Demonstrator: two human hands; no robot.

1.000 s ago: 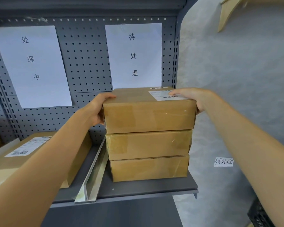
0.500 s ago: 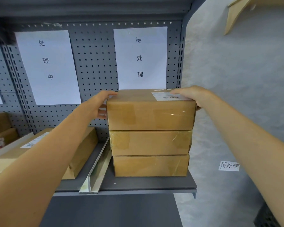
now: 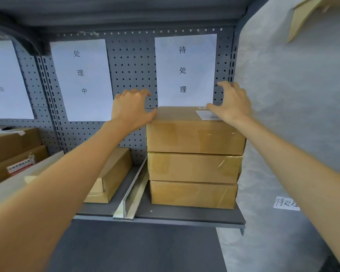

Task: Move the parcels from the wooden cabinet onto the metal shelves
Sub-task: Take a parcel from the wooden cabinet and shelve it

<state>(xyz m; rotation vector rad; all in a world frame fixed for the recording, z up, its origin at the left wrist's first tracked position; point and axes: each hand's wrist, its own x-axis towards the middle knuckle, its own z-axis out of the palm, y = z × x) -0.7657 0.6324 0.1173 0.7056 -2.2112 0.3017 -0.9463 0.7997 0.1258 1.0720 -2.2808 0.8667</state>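
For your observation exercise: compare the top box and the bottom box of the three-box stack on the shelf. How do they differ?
The top box shows a white label on its lid; the bottom box shows none. The top box has both hands, left hand and right hand, open just above it; the bottom box sits untouched on the shelf. Both are brown taped cardboard.

left hand (image 3: 130,108): fingers spread, empty grip; arm outstretched | right hand (image 3: 231,102): same
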